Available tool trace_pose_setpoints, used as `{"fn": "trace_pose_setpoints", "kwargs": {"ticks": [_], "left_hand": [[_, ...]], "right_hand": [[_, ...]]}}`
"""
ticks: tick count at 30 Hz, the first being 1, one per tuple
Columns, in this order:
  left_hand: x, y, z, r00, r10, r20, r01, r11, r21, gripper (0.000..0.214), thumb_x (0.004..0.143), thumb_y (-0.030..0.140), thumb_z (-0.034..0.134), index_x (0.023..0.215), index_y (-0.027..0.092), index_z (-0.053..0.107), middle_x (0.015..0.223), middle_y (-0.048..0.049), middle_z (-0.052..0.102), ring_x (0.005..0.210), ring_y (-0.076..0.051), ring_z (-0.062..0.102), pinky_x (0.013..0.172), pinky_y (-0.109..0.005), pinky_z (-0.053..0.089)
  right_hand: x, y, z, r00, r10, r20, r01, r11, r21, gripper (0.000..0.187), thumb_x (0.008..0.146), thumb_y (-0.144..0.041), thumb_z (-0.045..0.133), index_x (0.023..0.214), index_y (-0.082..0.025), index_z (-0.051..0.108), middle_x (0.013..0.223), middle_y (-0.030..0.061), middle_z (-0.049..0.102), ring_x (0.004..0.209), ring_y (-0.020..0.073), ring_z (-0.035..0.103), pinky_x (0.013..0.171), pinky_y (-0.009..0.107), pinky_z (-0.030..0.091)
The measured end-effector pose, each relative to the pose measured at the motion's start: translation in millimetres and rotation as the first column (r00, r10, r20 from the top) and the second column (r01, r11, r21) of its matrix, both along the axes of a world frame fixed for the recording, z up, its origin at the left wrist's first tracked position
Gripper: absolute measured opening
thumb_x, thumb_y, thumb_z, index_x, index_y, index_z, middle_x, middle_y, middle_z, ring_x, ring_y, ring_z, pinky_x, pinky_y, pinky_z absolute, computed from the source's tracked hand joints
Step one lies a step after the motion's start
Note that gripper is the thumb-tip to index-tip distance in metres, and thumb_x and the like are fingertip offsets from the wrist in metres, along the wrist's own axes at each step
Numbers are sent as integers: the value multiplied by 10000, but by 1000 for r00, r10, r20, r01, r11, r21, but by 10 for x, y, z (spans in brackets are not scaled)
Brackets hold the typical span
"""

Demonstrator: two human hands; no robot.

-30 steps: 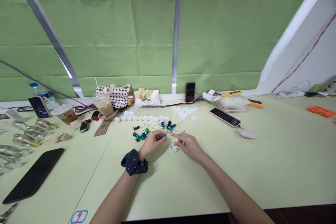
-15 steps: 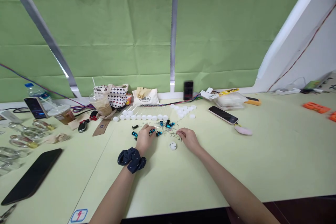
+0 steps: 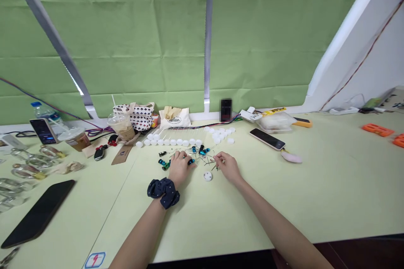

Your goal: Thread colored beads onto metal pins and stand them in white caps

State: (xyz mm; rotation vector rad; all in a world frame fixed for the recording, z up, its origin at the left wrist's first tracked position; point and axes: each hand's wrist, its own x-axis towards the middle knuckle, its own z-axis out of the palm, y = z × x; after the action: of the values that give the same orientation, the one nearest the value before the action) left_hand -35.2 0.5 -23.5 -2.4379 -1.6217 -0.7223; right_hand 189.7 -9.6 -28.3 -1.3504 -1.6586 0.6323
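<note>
My left hand [image 3: 180, 169] is bent over a loose group of small parts, its fingers curled down and partly hidden. A small blue cylinder [image 3: 191, 162] shows right at its fingertips. My right hand [image 3: 228, 167] pinches thumb and finger together over thin wire-like pieces [image 3: 208, 161]; what sits in the pinch is too small to make out. Between and behind both hands lie more blue and black cylinders [image 3: 202, 150]. Other blue and green ones [image 3: 164, 164] lie left of my left hand. A white round disc with dark spots [image 3: 207, 176] rests on the table nearer me.
Rows of white caps on clear tubes [image 3: 173, 142] and loose white caps [image 3: 222, 133] lie behind. On the left are a drink cup [image 3: 123, 128], glass bottles [image 3: 28, 170] and a black tablet-like slab [image 3: 41, 212]. A phone [image 3: 267, 139] and plastic container [image 3: 276, 122] are at right.
My left hand has shifted slightly right and nearer me, uncovering the green part beside it. My right hand stays almost in place, still pinching.
</note>
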Motion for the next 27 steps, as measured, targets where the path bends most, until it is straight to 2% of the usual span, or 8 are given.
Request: {"fn": "trace_pose_setpoints", "kwargs": {"ticks": [4,8,11,15,18,20,23,27], "left_hand": [[88,-14,14,1000,-7,10,7,1000,-27,120,810,258,558,892,199,623,916,-98,604,938,-277,459,780,-400,329],[122,-29,40,970,-40,238,53,997,-49,105,826,224,510,908,201,570,886,-75,615,870,-240,509,753,-357,358],[152,-62,43,886,-36,462,96,990,-106,126,825,281,499,908,202,553,761,-26,587,665,-173,515,647,-291,381],[211,-110,41,743,-32,668,162,978,-133,161,773,327,566,856,189,563,568,42,483,523,-123,444,549,-241,344],[256,-139,54,681,-12,732,188,969,-160,167,752,318,589,844,181,564,558,45,468,520,-112,432,521,-224,332],[282,-157,64,653,-7,758,206,964,-169,166,746,313,592,841,181,558,588,36,488,529,-109,433,516,-220,339],[312,-181,72,632,-14,775,221,962,-163,168,737,315,596,830,182,549,621,27,510,533,-109,440,515,-223,348],[336,-200,67,645,-15,764,208,965,-157,164,729,319,600,808,184,549,569,39,482,503,-109,429,502,-226,330]], "right_hand": [[-13,-42,41,1000,-7,4,7,1000,0,352,851,-493,413,739,-194,558,545,-8,599,460,113,506,469,207,360],[-31,-69,37,997,21,-78,-25,998,-58,358,850,-516,397,743,-203,532,498,-29,563,412,111,500,448,206,371],[-57,-83,42,988,52,-144,-66,993,-94,361,838,-525,411,754,-196,533,467,-36,531,369,101,451,407,202,348],[-117,-106,66,964,166,-209,-181,982,-52,343,830,-487,453,792,-170,578,543,-4,554,484,113,496,455,201,378],[-171,-125,82,944,241,-224,-246,969,6,328,811,-454,497,816,-156,633,714,44,599,597,129,533,513,217,410],[-202,-135,87,942,253,-220,-256,966,13,312,801,-440,516,805,-160,652,754,51,598,587,126,521,507,223,407],[-238,-137,87,943,239,-229,-251,968,-22,298,790,-438,529,782,-167,652,667,23,575,502,109,470,458,221,378],[-264,-125,82,935,219,-281,-246,967,-67,295,762,-450,554,753,-166,635,602,0,550,452,98,434,424,217,345]]}}
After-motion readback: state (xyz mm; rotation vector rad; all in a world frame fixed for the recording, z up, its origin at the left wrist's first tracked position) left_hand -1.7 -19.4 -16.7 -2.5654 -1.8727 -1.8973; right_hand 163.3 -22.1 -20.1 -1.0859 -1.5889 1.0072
